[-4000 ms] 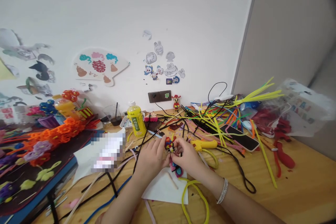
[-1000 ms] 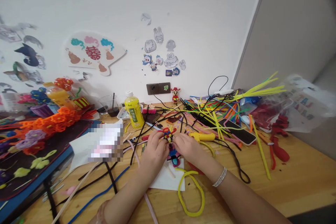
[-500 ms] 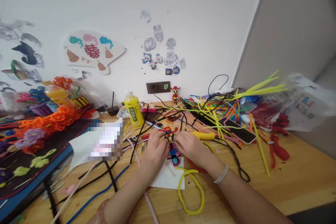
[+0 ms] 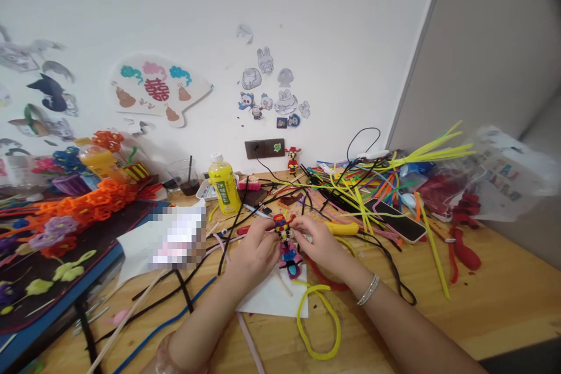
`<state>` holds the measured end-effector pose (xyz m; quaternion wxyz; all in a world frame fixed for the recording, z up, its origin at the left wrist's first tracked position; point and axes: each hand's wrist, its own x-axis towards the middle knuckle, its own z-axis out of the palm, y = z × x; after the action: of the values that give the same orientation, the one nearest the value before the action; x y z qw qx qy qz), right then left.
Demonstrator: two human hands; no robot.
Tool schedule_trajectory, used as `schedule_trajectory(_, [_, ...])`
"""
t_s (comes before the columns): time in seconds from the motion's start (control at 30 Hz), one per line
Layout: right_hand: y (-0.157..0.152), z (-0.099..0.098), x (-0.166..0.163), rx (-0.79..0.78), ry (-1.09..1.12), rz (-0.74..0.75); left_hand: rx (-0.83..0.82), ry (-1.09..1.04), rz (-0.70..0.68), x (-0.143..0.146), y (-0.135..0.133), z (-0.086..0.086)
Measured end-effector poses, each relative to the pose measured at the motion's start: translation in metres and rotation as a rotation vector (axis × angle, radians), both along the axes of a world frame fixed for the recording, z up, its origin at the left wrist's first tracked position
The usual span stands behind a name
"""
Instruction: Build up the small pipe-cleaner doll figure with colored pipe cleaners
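Note:
Both my hands meet over the wooden table (image 4: 482, 298), pinching a small multicoloured pipe-cleaner figure (image 4: 287, 245) with a red and blue top and a pink and blue lower part. My left hand (image 4: 256, 254) grips its left side. My right hand (image 4: 318, 245), with a silver bracelet at the wrist, grips its right side near the top. A sheet of white paper (image 4: 272, 301) lies under the figure. A looped yellow pipe cleaner (image 4: 318, 318) lies just in front of my right wrist.
A yellow glue gun (image 4: 344, 228) and a black phone (image 4: 394, 219) lie behind my right hand amid several tangled pipe cleaners (image 4: 359, 193). A yellow drink bottle (image 4: 223, 187) stands behind my left hand. A dark board with orange pipe-cleaner flowers (image 4: 87, 204) fills the left.
My hands and the figure have stayed in about the same place. My right fingers have shifted slightly up the figure's top. The view has tilted a little.

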<state>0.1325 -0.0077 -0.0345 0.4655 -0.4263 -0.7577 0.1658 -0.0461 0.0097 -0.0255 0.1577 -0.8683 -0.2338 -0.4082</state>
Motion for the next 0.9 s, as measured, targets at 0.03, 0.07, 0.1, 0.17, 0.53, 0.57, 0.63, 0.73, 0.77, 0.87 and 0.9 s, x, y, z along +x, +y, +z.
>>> schedule_trajectory(0.03, [0.0004,-0.0005,-0.0004,-0.006,0.014,0.002,-0.002,-0.001,-0.001,0.0,0.0003,-0.0006])
schedule_trajectory(0.07, [0.0006,-0.0009,-0.0006,-0.01,0.022,0.003,-0.002,-0.002,-0.002,-0.0001,0.0004,-0.0009])
schedule_trajectory(0.1, [0.0006,-0.0011,-0.0008,-0.01,0.026,0.003,-0.003,0.001,-0.002,-0.0003,0.0004,-0.001])
schedule_trajectory(0.17, [0.0002,-0.001,-0.0008,-0.007,0.022,0.0,0.0,0.013,-0.001,-0.0009,0.0001,-0.0008])
schedule_trajectory(0.53, [-0.0017,0.0018,-0.0008,0.026,-0.019,-0.033,-0.006,0.037,-0.001,-0.0013,-0.0006,0.0006])
schedule_trajectory(0.57, [-0.0018,0.0019,-0.0008,0.035,-0.023,-0.041,0.003,0.04,0.001,-0.0008,-0.0006,0.0009])
schedule_trajectory(0.63, [-0.0021,0.0022,-0.0009,0.051,-0.032,-0.055,0.01,0.045,0.002,0.0,-0.0004,0.0009])
schedule_trajectory(0.73, [-0.0025,0.0029,-0.001,0.052,-0.056,-0.066,0.006,0.038,-0.008,0.0009,0.0,0.0004])
schedule_trajectory(0.77, [-0.0025,0.003,-0.0011,0.05,-0.062,-0.067,0.0,0.034,-0.01,0.0011,-0.0001,0.0003])
schedule_trajectory(0.87, [-0.0021,0.0026,-0.0012,0.049,-0.064,-0.069,-0.021,0.019,-0.012,0.0017,-0.001,0.0003])
schedule_trajectory(0.9, [-0.0019,0.0022,-0.0013,0.051,-0.062,-0.07,-0.026,0.015,-0.011,0.0019,-0.0014,0.0004])
